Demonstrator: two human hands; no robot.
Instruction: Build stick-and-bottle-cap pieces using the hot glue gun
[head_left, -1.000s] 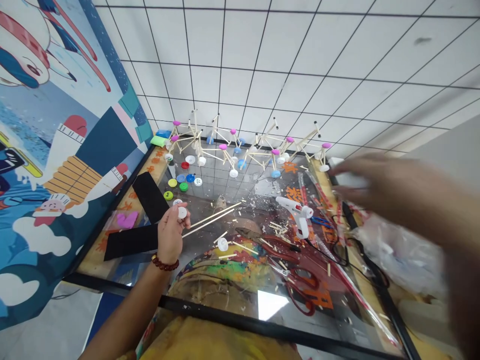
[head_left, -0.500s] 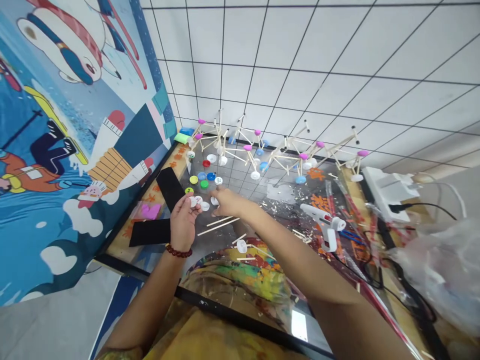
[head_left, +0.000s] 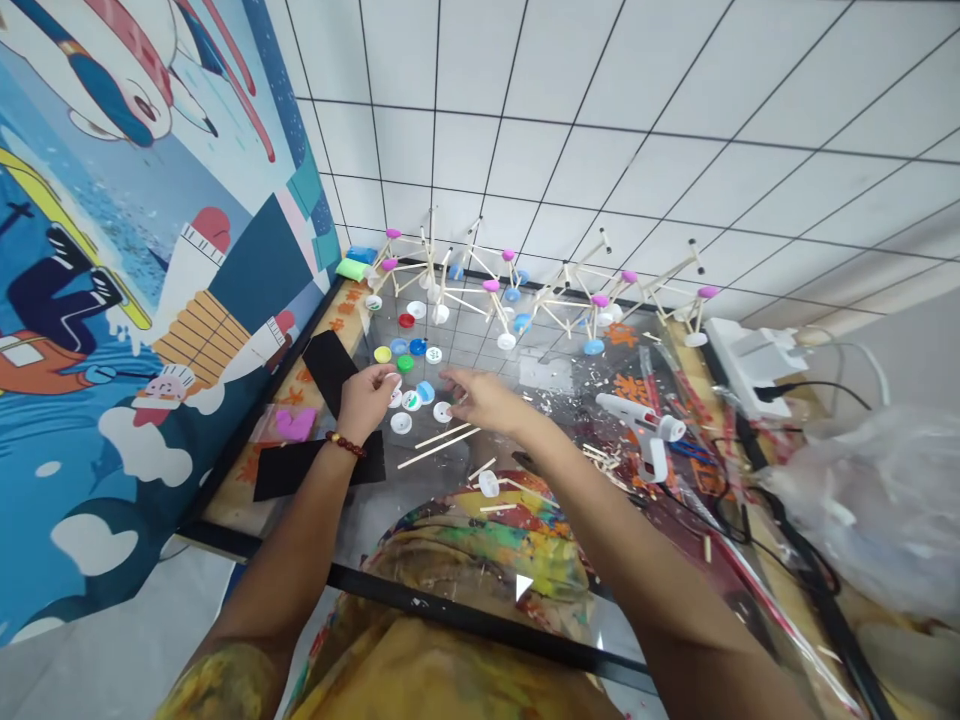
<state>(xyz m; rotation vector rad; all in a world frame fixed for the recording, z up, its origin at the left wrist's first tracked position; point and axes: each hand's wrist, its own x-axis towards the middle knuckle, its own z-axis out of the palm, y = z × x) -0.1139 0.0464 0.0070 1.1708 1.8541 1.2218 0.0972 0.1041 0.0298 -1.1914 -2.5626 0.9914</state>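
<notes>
My left hand (head_left: pixel 365 402), with a beaded bracelet on its wrist, has its fingertips closed on a white bottle cap (head_left: pixel 394 396) at the edge of a loose group of caps. Beside it lie a white-and-green cap (head_left: pixel 411 401), a light blue cap (head_left: pixel 425 392) and an upturned white cap (head_left: pixel 401 424). My right hand (head_left: pixel 484 400) hovers to the right with fingers apart, its fingertips close to another white cap (head_left: pixel 442 411). Further back are a green cap (head_left: pixel 405 363), a yellow cap (head_left: pixel 382 354) and a dark blue cap (head_left: pixel 418 346).
Stick-and-cap frames (head_left: pixel 517 300) line the wall. A white glue gun (head_left: pixel 645 430) with a cord lies right, near wood scraps (head_left: pixel 604 460). Thin sticks (head_left: pixel 439 445) and a white cap with a stick (head_left: pixel 489 484) lie nearer. Black sheets (head_left: pixel 319 468) are left.
Several white caps that were in my left hand now lie on the table. My left hand has turned palm down. My right hand has shifted right, and the view has tilted slightly.
</notes>
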